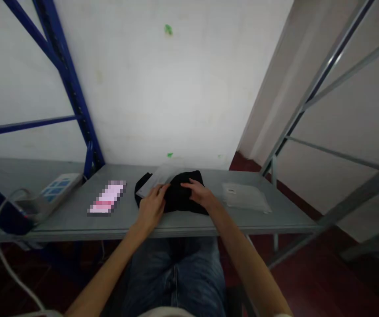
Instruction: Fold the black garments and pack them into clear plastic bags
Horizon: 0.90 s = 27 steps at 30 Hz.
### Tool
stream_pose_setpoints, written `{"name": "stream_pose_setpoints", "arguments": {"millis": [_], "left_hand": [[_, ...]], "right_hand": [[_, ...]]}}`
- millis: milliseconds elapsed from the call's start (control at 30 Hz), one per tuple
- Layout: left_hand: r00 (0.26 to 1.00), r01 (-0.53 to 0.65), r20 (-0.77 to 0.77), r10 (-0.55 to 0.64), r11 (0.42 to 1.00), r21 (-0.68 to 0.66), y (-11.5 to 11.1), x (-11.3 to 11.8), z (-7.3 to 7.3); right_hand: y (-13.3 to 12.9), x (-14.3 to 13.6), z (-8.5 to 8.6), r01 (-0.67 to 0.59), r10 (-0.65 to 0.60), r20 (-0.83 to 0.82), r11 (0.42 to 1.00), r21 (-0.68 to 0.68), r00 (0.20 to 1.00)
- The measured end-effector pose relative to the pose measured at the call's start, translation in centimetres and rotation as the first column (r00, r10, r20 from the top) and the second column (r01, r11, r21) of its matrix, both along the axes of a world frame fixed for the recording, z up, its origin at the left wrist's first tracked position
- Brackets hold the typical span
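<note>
A black fabric item point(184, 196), folded and soft, lies on the grey shelf in front of me; its exact kind cannot be made out. At its left part a clear plastic bag with a white edge point(158, 178) rests over the fabric. My left hand point(152, 206) is closed, fingertips pinching the black fabric beside the bag. From the right, my right hand point(200, 193) grips the top of the same fabric between thumb and fingers. Its lower fingers are partly hidden in the folds.
On the shelf point(242, 222), a flat clear plastic packet point(245, 197) lies to the right. A pixelated phone-like object point(107, 198) lies left. Farther left are a white power strip point(59, 189) and a white cable point(2, 251). Blue point(73, 88) and grey point(308, 103) rack posts flank the shelf.
</note>
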State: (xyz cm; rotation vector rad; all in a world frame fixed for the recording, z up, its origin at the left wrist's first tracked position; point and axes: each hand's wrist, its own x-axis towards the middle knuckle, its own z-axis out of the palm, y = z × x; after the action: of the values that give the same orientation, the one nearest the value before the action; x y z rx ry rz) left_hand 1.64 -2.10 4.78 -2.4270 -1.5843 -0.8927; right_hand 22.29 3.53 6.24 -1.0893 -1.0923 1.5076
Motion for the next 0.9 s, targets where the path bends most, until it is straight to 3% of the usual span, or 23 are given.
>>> {"name": "stream_pose_setpoints", "arguments": {"millis": [133, 333, 700, 900], "left_hand": [[0.999, 0.021, 0.033, -0.022, 0.999, 0.028, 0.1, -0.1, -0.1], [0.994, 0.05, 0.098, -0.054, 0.997, 0.051, 0.2, 0.0, 0.0], [0.981, 0.106, 0.154, -0.121, 0.989, 0.101, 0.5, -0.5, -0.4], [0.97, 0.14, 0.172, -0.173, 0.972, 0.186, 1.5, -1.0, -0.9]], "right_hand": [[0.1, -0.8, -0.7, 0.014, -0.015, -0.095, 1.0, -0.021, 0.995], [0.2, -2.3, -1.3, 0.149, -0.147, -0.236, 0.989, -0.01, 0.961], [0.3, -6.3, -3.3, 0.153, -0.168, -0.46, 0.986, -0.069, 0.872], [1.9, -9.4, -3.7, 0.191, -0.154, -0.571, 0.982, 0.006, 0.807]]}}
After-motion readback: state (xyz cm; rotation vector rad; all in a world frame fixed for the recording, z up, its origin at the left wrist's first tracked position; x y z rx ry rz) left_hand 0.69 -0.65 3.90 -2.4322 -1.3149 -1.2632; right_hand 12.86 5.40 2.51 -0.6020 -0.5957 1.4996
